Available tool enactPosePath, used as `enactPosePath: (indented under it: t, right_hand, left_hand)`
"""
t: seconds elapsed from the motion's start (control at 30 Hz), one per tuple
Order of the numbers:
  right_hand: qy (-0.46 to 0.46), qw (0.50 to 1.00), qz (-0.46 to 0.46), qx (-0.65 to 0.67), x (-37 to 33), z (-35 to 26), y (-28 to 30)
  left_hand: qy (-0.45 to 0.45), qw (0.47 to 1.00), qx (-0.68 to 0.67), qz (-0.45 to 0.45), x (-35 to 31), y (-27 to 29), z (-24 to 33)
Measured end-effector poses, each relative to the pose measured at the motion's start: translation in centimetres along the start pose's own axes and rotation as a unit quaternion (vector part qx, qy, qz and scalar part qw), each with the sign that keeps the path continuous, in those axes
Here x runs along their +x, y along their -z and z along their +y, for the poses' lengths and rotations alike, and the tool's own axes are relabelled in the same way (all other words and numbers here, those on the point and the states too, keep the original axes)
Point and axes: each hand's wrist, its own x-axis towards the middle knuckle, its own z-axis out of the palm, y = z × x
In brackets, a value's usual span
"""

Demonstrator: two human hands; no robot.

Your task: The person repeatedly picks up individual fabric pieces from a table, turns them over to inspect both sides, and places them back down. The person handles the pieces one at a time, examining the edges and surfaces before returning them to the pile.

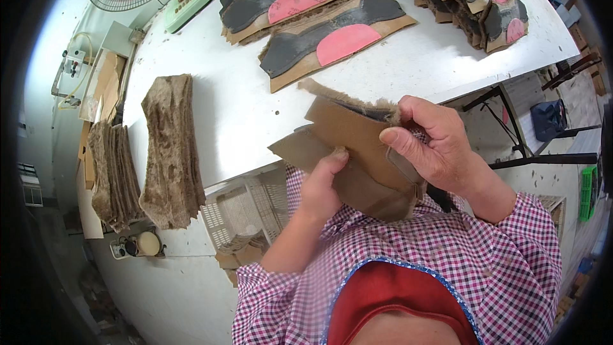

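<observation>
Close in front of my chest, both hands hold a brown leather piece (348, 131) with shaggy fleece along its upper edge. It looks like a cut boot upper, folded so that several flaps overlap. My left hand (321, 188) grips it from below, thumb pressed on the brown face and the other fingers hidden behind. At its right end my right hand (440, 144) pinches the fleecy edge between thumb and fingers. Beyond, on the white table (223, 115), lie similar pieces (338, 35) with dark grey coating and pink half-round patches.
Two stacks of fleecy brown pieces, one nearer the middle (169, 150) and one farther left (115, 172), lie at the table's left. A green fan (188, 0) stands at the back left. More coated pieces (476, 6) are piled at the back right. A white plastic basket (246, 211) sits below the table edge.
</observation>
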Motion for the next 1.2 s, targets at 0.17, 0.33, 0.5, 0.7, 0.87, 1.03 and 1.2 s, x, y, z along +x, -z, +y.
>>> enactPosePath:
  t: [0.17,0.33,0.5,0.7,0.87,1.03,1.2]
  right_hand:
    - [0.046,0.999,0.009,0.003,0.1,0.3,0.3]
    - [-0.009,0.98,0.095,0.175,1.0,0.6,0.5]
    - [-0.027,0.911,0.245,0.33,6.0,0.6,1.4]
    - [-0.156,0.876,0.214,0.403,8.6,2.8,0.9]
    - [-0.33,0.815,0.02,0.477,5.0,7.5,1.3]
    - [-0.295,0.848,-0.048,0.437,0.1,5.3,0.9]
    - [-0.32,0.774,-0.136,0.528,0.8,9.7,2.6]
  left_hand:
    - [0.004,0.999,-0.043,-0.029,0.1,-0.5,0.7]
    - [0.003,0.974,-0.197,-0.115,0.8,0.1,0.2]
    - [0.03,0.984,-0.01,-0.178,0.9,3.2,-4.0]
    - [0.086,0.951,0.187,-0.23,0.5,0.2,-2.5]
    - [0.053,0.971,0.152,-0.175,-0.2,0.1,-0.7]
    - [0.007,0.989,0.064,-0.136,-1.2,1.6,-0.2]
    - [0.012,0.997,-0.006,-0.078,-2.5,0.4,2.2]
